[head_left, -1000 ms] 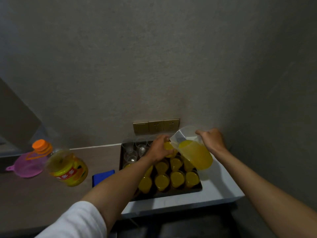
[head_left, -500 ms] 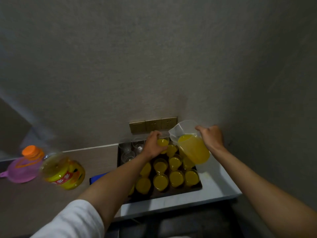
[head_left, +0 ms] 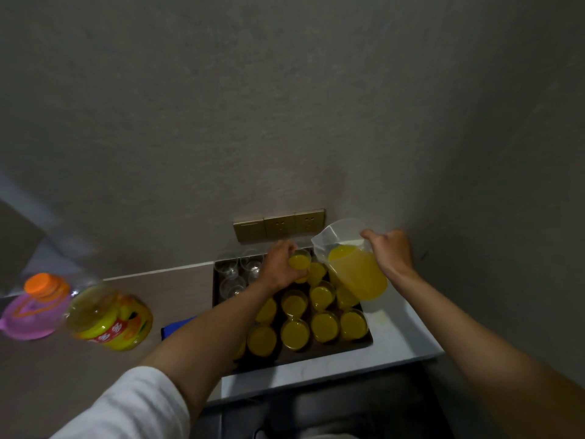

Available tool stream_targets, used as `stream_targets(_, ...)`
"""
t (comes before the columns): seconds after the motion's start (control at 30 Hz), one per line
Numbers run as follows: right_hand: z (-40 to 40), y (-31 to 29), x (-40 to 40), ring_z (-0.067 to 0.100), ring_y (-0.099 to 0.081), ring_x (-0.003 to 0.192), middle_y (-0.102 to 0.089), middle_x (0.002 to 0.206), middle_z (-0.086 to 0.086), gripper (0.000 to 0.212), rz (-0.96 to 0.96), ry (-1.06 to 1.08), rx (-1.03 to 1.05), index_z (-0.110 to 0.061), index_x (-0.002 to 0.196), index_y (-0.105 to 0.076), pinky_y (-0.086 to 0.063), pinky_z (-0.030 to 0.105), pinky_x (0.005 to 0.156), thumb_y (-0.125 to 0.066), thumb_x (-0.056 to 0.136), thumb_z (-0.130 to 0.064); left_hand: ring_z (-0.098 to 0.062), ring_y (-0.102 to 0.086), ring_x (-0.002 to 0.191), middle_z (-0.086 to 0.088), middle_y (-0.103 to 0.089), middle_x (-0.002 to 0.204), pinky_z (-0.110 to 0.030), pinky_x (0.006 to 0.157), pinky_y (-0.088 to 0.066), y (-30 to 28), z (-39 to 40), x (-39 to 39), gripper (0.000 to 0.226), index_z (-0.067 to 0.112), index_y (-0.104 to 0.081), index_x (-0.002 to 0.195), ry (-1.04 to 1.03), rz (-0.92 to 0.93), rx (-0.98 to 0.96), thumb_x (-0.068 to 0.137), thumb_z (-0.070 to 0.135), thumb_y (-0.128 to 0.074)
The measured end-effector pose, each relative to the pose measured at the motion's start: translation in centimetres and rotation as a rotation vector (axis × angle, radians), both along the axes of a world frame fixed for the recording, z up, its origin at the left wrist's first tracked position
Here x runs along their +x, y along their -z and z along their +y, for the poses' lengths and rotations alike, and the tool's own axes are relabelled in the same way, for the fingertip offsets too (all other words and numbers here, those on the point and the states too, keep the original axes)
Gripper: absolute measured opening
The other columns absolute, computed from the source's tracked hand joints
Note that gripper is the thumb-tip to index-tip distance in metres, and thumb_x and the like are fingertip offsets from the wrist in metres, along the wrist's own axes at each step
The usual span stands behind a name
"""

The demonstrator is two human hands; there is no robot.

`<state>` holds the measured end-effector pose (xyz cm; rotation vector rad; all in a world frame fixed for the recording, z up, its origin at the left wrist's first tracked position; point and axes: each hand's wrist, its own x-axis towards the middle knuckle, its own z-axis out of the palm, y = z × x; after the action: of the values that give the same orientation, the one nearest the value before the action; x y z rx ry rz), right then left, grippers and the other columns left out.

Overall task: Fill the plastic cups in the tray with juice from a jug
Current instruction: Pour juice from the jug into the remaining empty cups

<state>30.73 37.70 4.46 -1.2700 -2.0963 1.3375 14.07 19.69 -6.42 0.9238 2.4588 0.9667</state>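
Note:
A dark tray [head_left: 319, 354] on the counter holds several clear plastic cups, most of them full of yellow juice [head_left: 324, 327]. A few cups [head_left: 232, 285] at the tray's far left stand without juice. My left hand [head_left: 280, 267] grips a filled cup [head_left: 300, 262] at the back of the tray. My right hand [head_left: 391, 253] holds the handle of a clear jug [head_left: 354, 267], about half full of juice. The jug is tilted with its spout toward that cup. No stream of juice is visible.
A large juice bottle [head_left: 109, 315] with an orange cap [head_left: 42, 284] stands left of the tray, beside a pink bowl [head_left: 27, 321]. A blue cloth [head_left: 177, 324] lies by the tray. Gold wall sockets [head_left: 280, 224] sit right behind the tray. The counter's front edge [head_left: 332, 375] is close.
My left hand moved back along the tray with the filled cup. The jug shifted slightly back and stayed tilted. The camera tipped upward a little.

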Motion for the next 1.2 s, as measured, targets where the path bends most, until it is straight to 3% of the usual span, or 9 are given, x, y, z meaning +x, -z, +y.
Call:
stream_targets(0.23,0.4,0.1,0.1,0.024,-0.047,0.052,-0.047,0.05,0.0,0.046,-0.016,0.019,0.013,-0.016,0.052,-0.051,-0.038,0.036,0.056,-0.071,0.085,-0.039,-0.02,-0.055,0.105,0.002,-0.053,0.113,-0.046,0.089,-0.056,0.1,-0.2,-0.4,0.057,0.023,-0.056,0.115,-0.009,-0.027,0.02,0.069,0.031,-0.088)
stream_targets(0.33,0.5,0.2,0.1,0.025,-0.05,0.054,-0.05,0.054,0.003,0.043,-0.029,0.02,0.022,-0.012,0.057,-0.057,-0.041,0.037,0.057,-0.071,0.085,-0.041,-0.018,-0.054,0.106,0.003,-0.051,0.115,-0.043,0.09,-0.056,-0.2,-0.1,-0.3,0.062,0.022,-0.055,0.121,0.007,-0.031,-0.001,0.07,0.029,-0.088)
stream_targets(0.57,0.4,0.6,0.0,0.025,-0.054,0.056,-0.056,0.056,0.005,0.042,-0.013,0.009,0.015,-0.009,0.061,-0.063,-0.044,0.036,0.059,-0.071,0.085,-0.043,-0.018,-0.051,0.104,0.003,-0.053,0.113,-0.037,0.087,-0.053,0.5,-0.7,-0.3,0.054,0.021,-0.056,0.112,0.037,0.037,-0.072,0.069,0.03,-0.086)
stream_targets(0.73,0.3,1.0,0.1,0.024,-0.052,0.054,-0.053,0.055,0.004,0.045,-0.02,-0.004,0.025,-0.012,0.056,-0.055,-0.043,0.036,0.059,-0.07,0.085,-0.044,-0.019,-0.049,0.108,0.005,-0.05,0.115,-0.041,0.089,-0.052,1.3,-0.6,-0.1,0.054,0.028,-0.052,0.107,0.047,0.028,-0.16,0.065,0.03,-0.086)
stream_targets(0.93,0.3,1.2,0.3,0.031,-0.062,0.062,-0.065,0.065,0.017,0.054,-0.03,0.008,0.017,0.007,0.069,-0.063,-0.055,0.048,0.067,-0.068,0.08,-0.046,-0.023,-0.051,0.114,-0.002,-0.054,0.125,-0.038,0.09,-0.051,2.5,0.2,0.0,0.065,0.021,-0.056,0.118,0.002,0.02,-0.261,0.063,0.032,-0.09)
stream_targets(1.03,0.5,1.4,0.5,0.037,-0.067,0.072,-0.069,0.072,0.018,0.055,-0.035,0.018,0.024,0.007,0.073,-0.066,-0.055,0.048,0.068,-0.067,0.079,-0.048,-0.029,-0.05,0.121,-0.009,-0.052,0.132,-0.038,0.098,-0.049,3.0,0.7,0.1,0.071,0.015,-0.057,0.123,-0.017,0.025,-0.289,0.063,0.03,-0.09)
stream_targets(1.2,0.8,1.8,0.8,0.031,-0.066,0.068,-0.069,0.069,0.016,0.053,-0.024,0.026,0.02,0.005,0.07,-0.067,-0.055,0.049,0.071,-0.067,0.083,-0.046,-0.03,-0.047,0.128,-0.01,-0.047,0.137,-0.039,0.099,-0.05,3.6,1.3,0.2,0.071,0.016,-0.057,0.129,-0.045,0.018,-0.388,0.067,0.028,-0.088)
